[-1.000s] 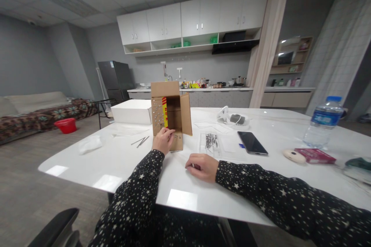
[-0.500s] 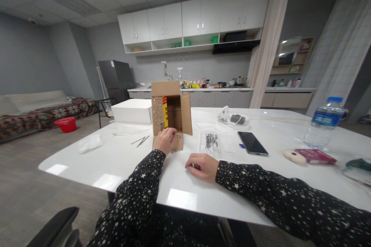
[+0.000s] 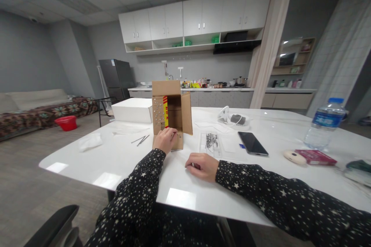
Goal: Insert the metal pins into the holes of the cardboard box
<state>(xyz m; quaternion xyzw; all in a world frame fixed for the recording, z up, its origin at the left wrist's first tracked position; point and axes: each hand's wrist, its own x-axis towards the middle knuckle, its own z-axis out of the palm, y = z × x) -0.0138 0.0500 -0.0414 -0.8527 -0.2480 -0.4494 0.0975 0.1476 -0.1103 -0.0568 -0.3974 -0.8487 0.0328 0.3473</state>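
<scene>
White kitchen table | cardboard box stands open-faced at its far middle | left hand pinches a thin nail at the box's lower flap: keep it square, push steadily | right hand curled loosely, resting near the nail tray

The left hand rested against the lower flap of an open cardboard box on the white table, fingers pinching something small. The right hand lay curled on the tabletop near a clear tray of nails. Further right were a phone and a water bottle.
</scene>
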